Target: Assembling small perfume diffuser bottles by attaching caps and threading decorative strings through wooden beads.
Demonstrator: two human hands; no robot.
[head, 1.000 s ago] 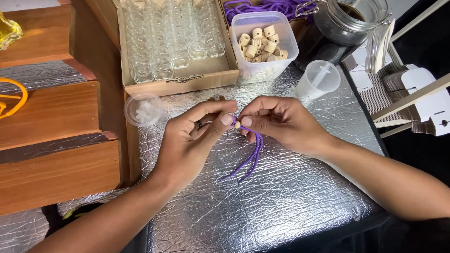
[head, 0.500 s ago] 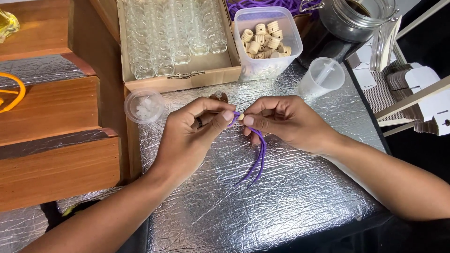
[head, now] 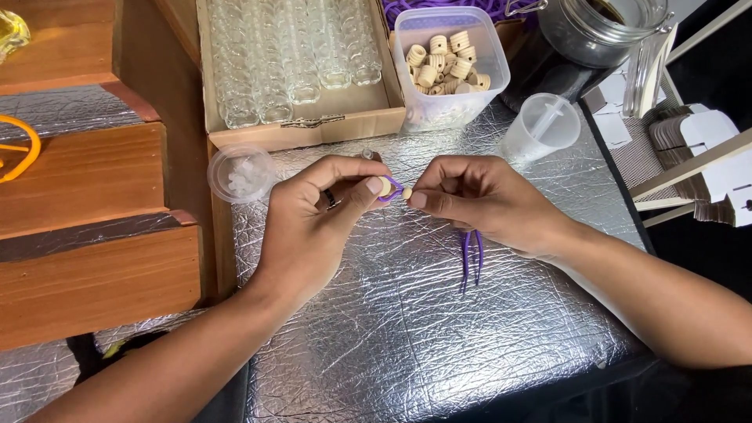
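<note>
Both hands over a foil-covered desk (head: 407, 337), meeting near its far middle. Left hand (head: 313, 227) curled, thumb and forefinger pinched on a small pale bead (head: 385, 187) and the loop of a purple cord (head: 392, 192); dark ring on one finger. Right hand (head: 478, 200) closed likewise, fingertips pressed on a second small bead (head: 406, 193) just beside the first, nearly touching it. Cord passing under the right palm, its two loose ends hanging down onto the foil below that hand. Just left of the left hand, a small clear round tub (head: 241, 174) with whitish bits inside. Beyond the hands, a cardboard tray (head: 313, 129) packed with clear glass vials, and beside it a clear plastic box (head: 446, 63) of pale wooden beads. Right of that, a clear cup (head: 540, 129) and a glass jar (head: 595, 31). Wooden steps (head: 86, 219) along the left edge.
</note>
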